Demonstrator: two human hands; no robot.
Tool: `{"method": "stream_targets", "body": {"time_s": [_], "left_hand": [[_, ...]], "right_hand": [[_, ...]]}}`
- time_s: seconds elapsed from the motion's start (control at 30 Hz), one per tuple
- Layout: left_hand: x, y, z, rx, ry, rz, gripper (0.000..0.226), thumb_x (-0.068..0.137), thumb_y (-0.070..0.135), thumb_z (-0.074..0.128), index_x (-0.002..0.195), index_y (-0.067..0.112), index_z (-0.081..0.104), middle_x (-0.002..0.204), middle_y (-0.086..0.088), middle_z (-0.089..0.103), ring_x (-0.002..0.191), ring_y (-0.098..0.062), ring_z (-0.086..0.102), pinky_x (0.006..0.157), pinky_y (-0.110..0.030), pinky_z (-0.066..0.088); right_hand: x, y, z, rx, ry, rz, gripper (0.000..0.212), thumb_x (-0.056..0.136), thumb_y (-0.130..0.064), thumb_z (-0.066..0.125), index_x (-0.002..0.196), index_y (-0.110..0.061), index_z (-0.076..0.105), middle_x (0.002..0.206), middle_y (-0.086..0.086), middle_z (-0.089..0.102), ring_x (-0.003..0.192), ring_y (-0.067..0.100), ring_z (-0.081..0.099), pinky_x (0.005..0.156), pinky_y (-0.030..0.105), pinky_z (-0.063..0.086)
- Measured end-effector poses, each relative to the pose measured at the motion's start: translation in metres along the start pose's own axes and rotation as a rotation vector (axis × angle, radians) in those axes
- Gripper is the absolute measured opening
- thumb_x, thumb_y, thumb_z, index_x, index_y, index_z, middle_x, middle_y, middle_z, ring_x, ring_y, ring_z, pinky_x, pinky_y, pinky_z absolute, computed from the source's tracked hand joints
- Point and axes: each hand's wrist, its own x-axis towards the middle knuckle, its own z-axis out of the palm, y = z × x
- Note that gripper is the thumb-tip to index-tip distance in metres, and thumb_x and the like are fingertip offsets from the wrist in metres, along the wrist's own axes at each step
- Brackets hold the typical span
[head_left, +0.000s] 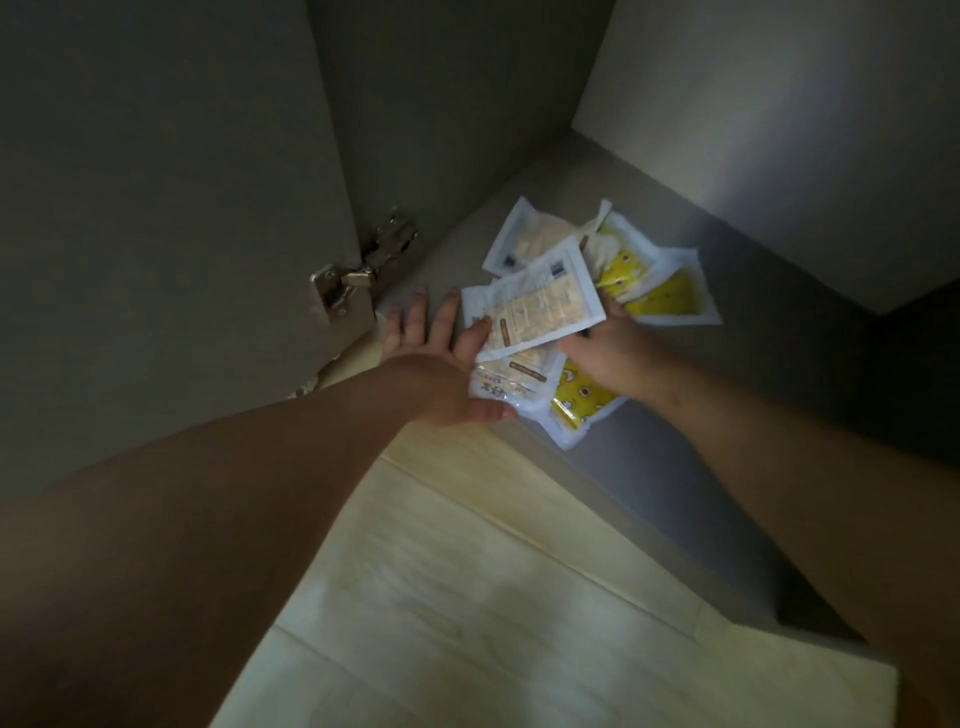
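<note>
Inside a low cupboard, a loose pile of packets (524, 387) lies on the cupboard shelf (737, 374), beige ones overlapping yellow ones. The right hand (610, 358) holds the top beige packet (535, 306) by its lower right edge, its fingers curled under and mostly hidden, probably to lift it clear of the heap. The left hand (436, 358) is spread flat with straight fingers, forefinger touching that packet's left edge and thumb on the packet below, seemingly steadying the pile. The door hinge (358, 270) is just beside it.
</note>
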Motion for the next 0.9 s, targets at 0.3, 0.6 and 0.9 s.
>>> {"method": "stream_targets", "body": {"time_s": [0.3, 0.6, 0.9], "left_hand": [[-0.014, 0.003, 0.008, -0.056, 0.032, -0.010, 0.106, 0.075, 0.080, 0.042, 0.151, 0.026, -0.009, 0.155, -0.004, -0.027, 0.139, -0.032, -0.031, 0.113, -0.052, -0.014], [-0.058, 0.012, 0.052, -0.578, 0.130, 0.063, 0.086, 0.086, 0.052, 0.056, 0.151, 0.030, 0.004, 0.158, 0.010, -0.016, 0.145, -0.016, -0.013, 0.117, -0.045, 0.001], [-0.090, -0.015, 0.089, -0.680, 0.090, 0.206, 0.061, 0.086, 0.017, 0.066, 0.140, 0.014, 0.038, 0.148, 0.004, 0.026, 0.143, -0.016, 0.020, 0.107, -0.013, 0.017]], "right_hand": [[-0.099, -0.006, 0.046, -0.065, 0.000, -0.108, 0.074, 0.089, -0.038, 0.058, 0.150, -0.016, 0.024, 0.157, -0.001, 0.019, 0.144, 0.013, 0.015, 0.117, 0.025, 0.014], [-0.143, -0.018, 0.089, 0.103, 0.108, -0.187, 0.061, 0.087, -0.022, 0.061, 0.143, -0.013, 0.037, 0.152, 0.000, 0.029, 0.141, 0.013, 0.021, 0.110, 0.010, 0.012], [-0.187, -0.015, 0.146, 0.195, 0.049, -0.080, 0.042, 0.087, -0.020, 0.059, 0.128, -0.013, 0.054, 0.129, 0.002, 0.055, 0.122, 0.018, 0.048, 0.095, 0.016, 0.033]]}}
